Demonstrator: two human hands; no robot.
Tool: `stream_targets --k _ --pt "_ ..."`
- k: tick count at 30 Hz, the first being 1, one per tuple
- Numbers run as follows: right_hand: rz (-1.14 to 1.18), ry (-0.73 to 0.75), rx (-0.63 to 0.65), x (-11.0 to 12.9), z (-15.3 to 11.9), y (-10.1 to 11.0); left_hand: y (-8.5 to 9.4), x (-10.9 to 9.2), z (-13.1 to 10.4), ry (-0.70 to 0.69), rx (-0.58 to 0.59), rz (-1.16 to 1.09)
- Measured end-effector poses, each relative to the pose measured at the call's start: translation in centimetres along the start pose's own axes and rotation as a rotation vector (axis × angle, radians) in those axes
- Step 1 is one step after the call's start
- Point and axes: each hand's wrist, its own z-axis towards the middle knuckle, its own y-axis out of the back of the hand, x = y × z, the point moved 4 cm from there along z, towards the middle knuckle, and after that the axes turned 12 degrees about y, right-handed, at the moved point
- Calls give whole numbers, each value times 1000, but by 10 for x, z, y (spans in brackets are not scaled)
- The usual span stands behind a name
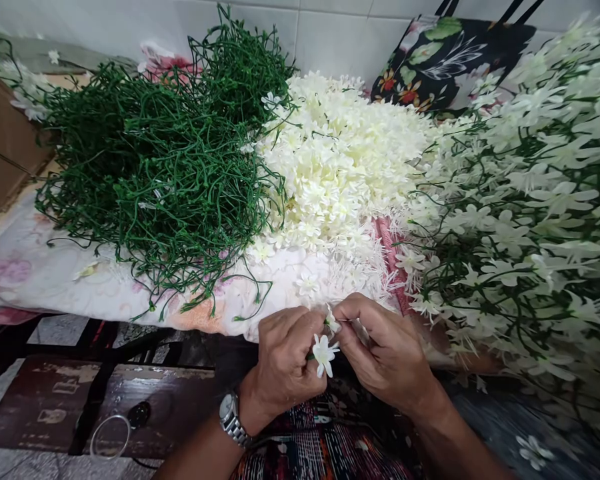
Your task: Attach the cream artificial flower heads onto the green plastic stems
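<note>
My left hand [291,360], with a watch on its wrist, is closed around a green plastic stem, mostly hidden in the fist. A white artificial flower [324,356] sticks out of the fist, and a second white blossom [332,321] shows just above it. At that second blossom, my right hand [380,347] pinches with thumb and forefinger. What lies between those fingertips is thin and pale, too small to make out for certain. Both hands are close together at the table's front edge, near a loose white flower [307,285] on the cloth.
Green plastic stems [170,167] lie heaped on the left, loose white petals [345,153] in the middle. Assembled white flower sprays [530,220] are piled high at the right. A floral cloth [80,273] covers the table; a cardboard box [10,133] stands far left.
</note>
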Motion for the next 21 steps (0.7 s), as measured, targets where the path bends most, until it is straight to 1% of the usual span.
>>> stream_targets --k 4,10,13,15,17,19,21 --pt "-26 17 11 0 -1 0 -1 1 -1 20 16 9" --pt "-45 47 36 -1 -2 0 -4 2 -1 0 17 25" --pt "-56 52 41 -2 -2 0 -5 2 -1 19 29 40" --pt "-49 45 51 -2 -2 0 -5 2 0 46 58 27" --pt "-37 40 66 -1 -1 3 -2 1 0 90 113 -27" --pt "-48 25 65 0 2 10 3 0 0 141 171 -98" --pt "-91 14 48 4 4 23 10 -2 -1 164 200 -129"
